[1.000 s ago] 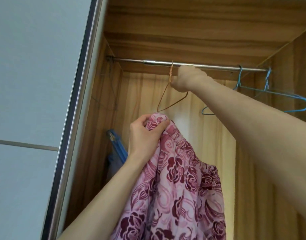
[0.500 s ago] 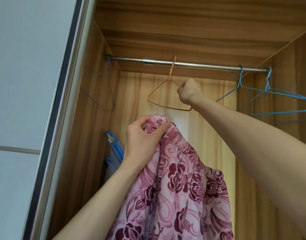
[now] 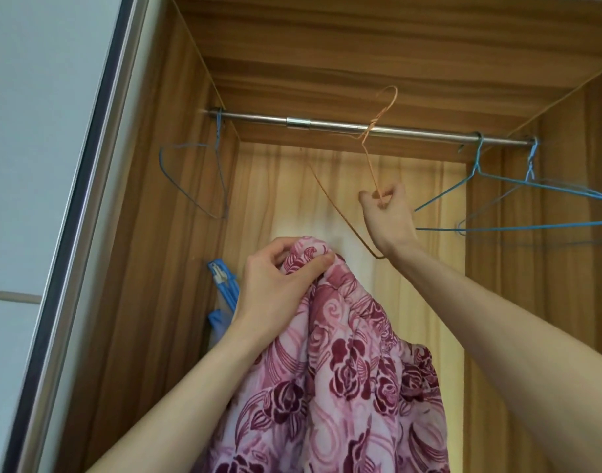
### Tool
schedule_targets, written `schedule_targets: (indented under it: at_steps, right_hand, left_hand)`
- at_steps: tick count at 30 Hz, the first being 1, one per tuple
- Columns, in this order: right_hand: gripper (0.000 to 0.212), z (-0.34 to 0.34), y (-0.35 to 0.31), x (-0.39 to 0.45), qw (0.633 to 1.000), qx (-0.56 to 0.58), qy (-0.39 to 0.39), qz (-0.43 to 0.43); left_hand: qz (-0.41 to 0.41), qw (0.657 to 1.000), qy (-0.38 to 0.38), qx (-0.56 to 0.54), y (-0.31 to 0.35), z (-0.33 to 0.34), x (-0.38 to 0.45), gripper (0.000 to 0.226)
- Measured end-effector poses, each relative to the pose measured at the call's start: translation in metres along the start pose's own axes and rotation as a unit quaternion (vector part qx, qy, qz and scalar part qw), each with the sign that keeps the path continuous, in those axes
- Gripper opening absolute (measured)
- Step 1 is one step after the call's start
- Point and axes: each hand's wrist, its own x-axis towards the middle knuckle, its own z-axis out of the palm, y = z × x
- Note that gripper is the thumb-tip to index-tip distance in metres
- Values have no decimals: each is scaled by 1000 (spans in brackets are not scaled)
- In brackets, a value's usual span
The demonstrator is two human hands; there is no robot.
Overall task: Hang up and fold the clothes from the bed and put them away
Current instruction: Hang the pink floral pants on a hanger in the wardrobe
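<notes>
Best to bring the orange wire hanger (image 3: pixel 369 172) down toward the bunched floral garment (image 3: pixel 330 363) and feed one shoulder into its opening while keeping the cloth gathered. The right hand (image 3: pixel 388 216) pinches the hanger's wire, its hook above the hand and apparently off the rail (image 3: pixel 327 123). Below and left of it, the left hand (image 3: pixel 275 278) grips the garment's top.

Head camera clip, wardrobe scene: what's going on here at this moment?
A person stands at an open wardrobe. The right hand grips an orange wire hanger by one of its arms; its hook sits above the metal rail, apparently off it. The left hand holds up a bunched pink rose-print garment, not yet on the hanger. Empty blue wire hangers hang from the rail.
</notes>
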Motion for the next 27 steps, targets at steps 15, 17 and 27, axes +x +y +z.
schedule_targets:
  at_steps: [15,17,27]
  right_hand:
    - [36,-30,27,-49,960,251,-83,96]
    - [32,-34,19,-46,954,274,-41,114]
    - [64,-63,28,-68,966,197,-156,60]
  left_hand:
    - [3,1000,-23,-11,2,-21,-25,19]
    - [-13,999,-33,-31,1,-26,-32,20]
    - [-76,993,-72,-61,-13,-34,-57,34]
